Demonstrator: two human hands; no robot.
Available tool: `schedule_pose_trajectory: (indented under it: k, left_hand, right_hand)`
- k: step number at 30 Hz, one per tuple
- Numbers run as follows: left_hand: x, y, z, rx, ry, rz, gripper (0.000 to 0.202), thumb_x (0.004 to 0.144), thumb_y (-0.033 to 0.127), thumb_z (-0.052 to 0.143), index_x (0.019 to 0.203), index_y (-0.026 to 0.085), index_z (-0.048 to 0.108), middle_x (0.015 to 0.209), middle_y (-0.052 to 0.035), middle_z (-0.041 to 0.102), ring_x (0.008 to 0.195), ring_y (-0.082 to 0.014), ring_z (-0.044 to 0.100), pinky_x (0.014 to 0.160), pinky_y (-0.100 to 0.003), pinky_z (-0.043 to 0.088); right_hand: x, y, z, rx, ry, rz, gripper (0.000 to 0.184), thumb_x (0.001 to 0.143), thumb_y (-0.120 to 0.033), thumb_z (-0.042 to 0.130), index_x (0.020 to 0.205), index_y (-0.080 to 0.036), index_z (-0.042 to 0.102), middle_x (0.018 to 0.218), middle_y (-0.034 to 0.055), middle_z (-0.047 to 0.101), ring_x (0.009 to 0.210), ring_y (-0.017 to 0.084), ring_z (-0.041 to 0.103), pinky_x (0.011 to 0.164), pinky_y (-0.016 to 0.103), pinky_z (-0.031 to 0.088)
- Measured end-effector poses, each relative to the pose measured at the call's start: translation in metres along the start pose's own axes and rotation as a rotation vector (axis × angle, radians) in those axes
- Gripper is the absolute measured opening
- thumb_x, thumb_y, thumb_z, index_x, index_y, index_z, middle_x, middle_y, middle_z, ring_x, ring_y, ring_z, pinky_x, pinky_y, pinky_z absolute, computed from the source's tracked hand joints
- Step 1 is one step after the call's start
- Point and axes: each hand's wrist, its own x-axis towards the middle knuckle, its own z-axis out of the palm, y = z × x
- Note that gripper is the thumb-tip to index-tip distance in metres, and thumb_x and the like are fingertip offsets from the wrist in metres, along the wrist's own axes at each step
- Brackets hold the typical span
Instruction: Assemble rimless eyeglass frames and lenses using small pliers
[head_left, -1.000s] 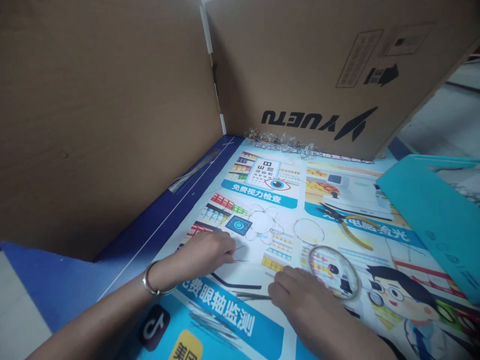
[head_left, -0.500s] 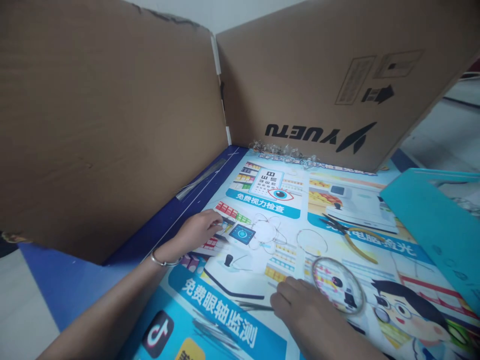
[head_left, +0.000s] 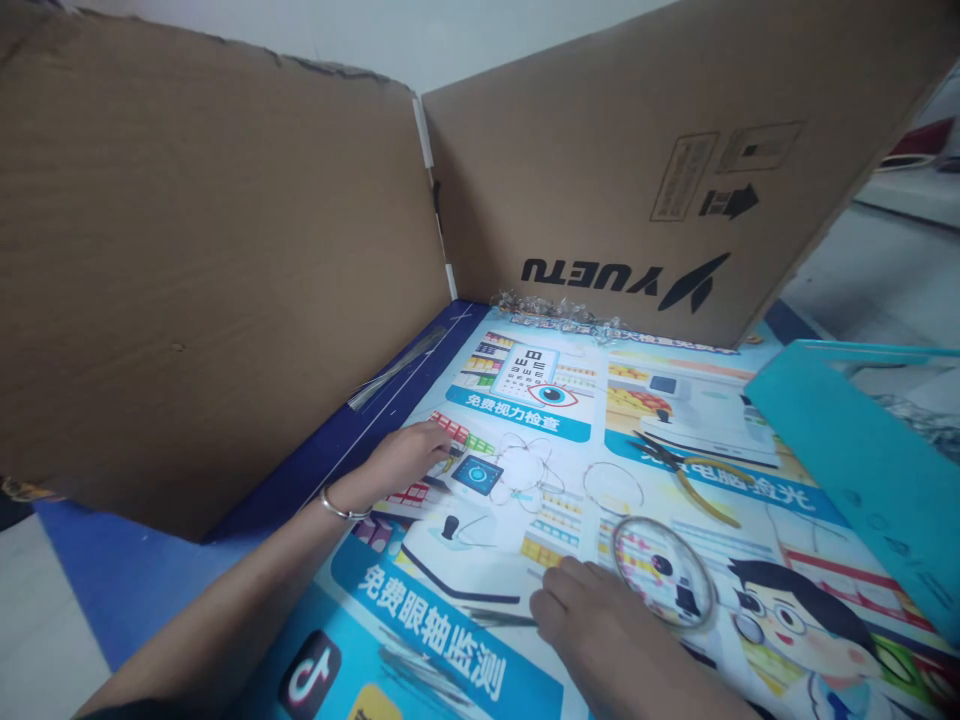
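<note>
My left hand [head_left: 411, 456], with a bracelet at its wrist, has its thumb and fingers pinched together above the printed sheet [head_left: 577, 545]. Whatever it pinches is too small to make out. Just right of it lies thin wire bent into petal-like loops [head_left: 536, 470]. My right hand [head_left: 600, 620] rests lower down with curled fingers, their tips hidden. By its fingertips lie some thin straight wires [head_left: 495, 618]. A coil of wire [head_left: 709, 590] sits beside its knuckles, and a thin wire ring [head_left: 613, 487] lies beyond. Yellow-handled pliers [head_left: 694, 482] rest with handles spread.
Tall cardboard panels [head_left: 247, 270] stand at the left and back. Clear crinkled bits [head_left: 559, 308] line the back panel's foot. A teal box [head_left: 847, 450] with wire-like material inside stands right. Several straight wires [head_left: 427, 672] lie in front; a clear strip [head_left: 397, 370] lies left.
The whole view has shifted slightly, with things on the sheet appearing a little further left. Both hands keep nearly the same pose and place over the sheet.
</note>
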Motion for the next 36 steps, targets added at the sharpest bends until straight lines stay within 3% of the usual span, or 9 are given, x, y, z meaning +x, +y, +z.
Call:
schedule_pose_trajectory:
  k: [8,16,22,27,32,36]
  left_hand:
    - [-0.003,-0.005,0.009,0.124,-0.017,0.073,0.014,0.087,0.011,0.039,0.081,0.015,0.051,0.084,-0.0077,0.06,0.08,-0.0183,0.056,0.068,-0.028,0.043]
    - [-0.015,-0.009,0.004,0.163,-0.013,-0.005,0.021,0.091,0.017,0.03,0.086,0.014,0.051,0.075,-0.006,0.059,0.065,-0.0149,0.055,0.061,-0.027,0.042]
    - [-0.016,-0.003,0.001,0.094,0.029,0.067,0.025,0.091,0.017,0.034,0.1,0.015,0.057,0.095,-0.0084,0.063,0.088,-0.0171,0.059,0.077,-0.029,0.046]
    - [-0.014,-0.002,0.002,0.04,0.024,0.061,0.026,0.09,0.017,0.037,0.096,0.016,0.062,0.094,-0.0073,0.065,0.09,-0.0165,0.06,0.081,-0.029,0.047]
    - [-0.015,-0.004,0.001,-0.045,0.013,0.125,0.029,0.091,0.017,0.037,0.109,0.017,0.059,0.103,-0.0082,0.065,0.097,-0.0173,0.059,0.086,-0.031,0.046]
    - [-0.015,-0.005,0.0,-0.064,0.007,0.159,0.028,0.091,0.02,0.037,0.1,0.019,0.063,0.098,-0.0059,0.067,0.091,-0.0165,0.06,0.082,-0.028,0.046]
  right_hand:
    - [-0.001,-0.001,0.003,-0.036,0.061,-0.015,0.025,0.069,-0.013,0.066,0.074,-0.021,0.043,0.071,-0.001,0.052,0.068,0.017,0.047,0.058,0.03,0.025]
    - [0.0,0.0,-0.002,0.025,0.033,-0.023,0.021,0.071,-0.012,0.063,0.074,-0.021,0.044,0.071,-0.0012,0.053,0.067,0.017,0.046,0.057,0.03,0.024]
    - [0.0,-0.001,-0.006,0.047,-0.022,-0.01,0.02,0.072,-0.014,0.065,0.076,-0.022,0.046,0.074,-0.0009,0.055,0.068,0.019,0.047,0.058,0.03,0.024]
    - [0.001,-0.001,-0.007,0.046,-0.064,-0.017,0.022,0.07,-0.012,0.067,0.076,-0.021,0.048,0.074,-0.0009,0.056,0.068,0.018,0.048,0.058,0.03,0.025]
    - [0.005,-0.004,-0.025,0.031,-0.119,-0.01,0.014,0.077,-0.017,0.064,0.077,-0.02,0.051,0.075,-0.0005,0.057,0.07,0.018,0.05,0.061,0.031,0.029]
    - [0.009,0.009,-0.048,0.018,-0.175,-0.004,0.012,0.081,-0.012,0.056,0.074,-0.02,0.052,0.075,-0.0001,0.058,0.072,0.016,0.05,0.065,0.03,0.03]
